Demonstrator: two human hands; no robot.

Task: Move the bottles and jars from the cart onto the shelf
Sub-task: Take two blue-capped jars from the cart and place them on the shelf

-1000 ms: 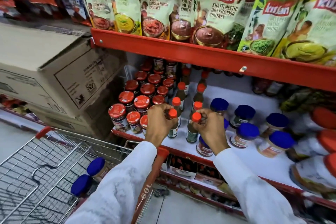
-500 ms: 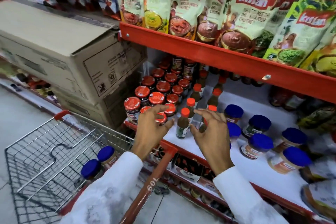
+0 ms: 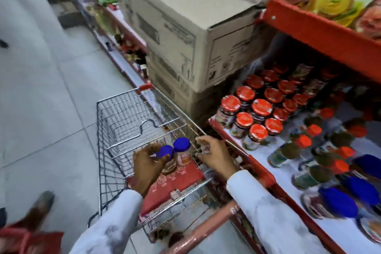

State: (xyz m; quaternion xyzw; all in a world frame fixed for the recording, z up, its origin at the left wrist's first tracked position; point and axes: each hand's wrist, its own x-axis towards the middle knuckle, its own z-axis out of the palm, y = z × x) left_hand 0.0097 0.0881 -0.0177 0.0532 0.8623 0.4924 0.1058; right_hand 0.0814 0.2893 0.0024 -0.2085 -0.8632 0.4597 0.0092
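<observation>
Two blue-lidded jars stand in the wire cart [image 3: 127, 97] on a red flap: the nearer jar [image 3: 166, 150] and the farther jar [image 3: 181, 144]. My left hand [image 3: 147, 166] is down in the cart with its fingers curled at the nearer jar's lid; blur hides whether they grip it. My right hand [image 3: 214, 155] hovers over the cart's right rim, fingers apart and empty. On the white shelf [image 3: 266, 156] to the right stand red-lidded jars [image 3: 261, 107], orange-capped bottles [image 3: 303, 141] and blue-lidded jars [image 3: 338, 202].
Stacked cardboard boxes [image 3: 185, 27] sit just beyond the cart, against the shelf's left end. A red upper shelf edge [image 3: 321, 33] overhangs the jars. The cart's red handle [image 3: 195, 235] is near my arms. A shoe [image 3: 39, 210] stands on the tiled floor at the lower left.
Both hands have left the orange-capped bottles on the shelf and swung left and down to the cart. The view has turned left with them.
</observation>
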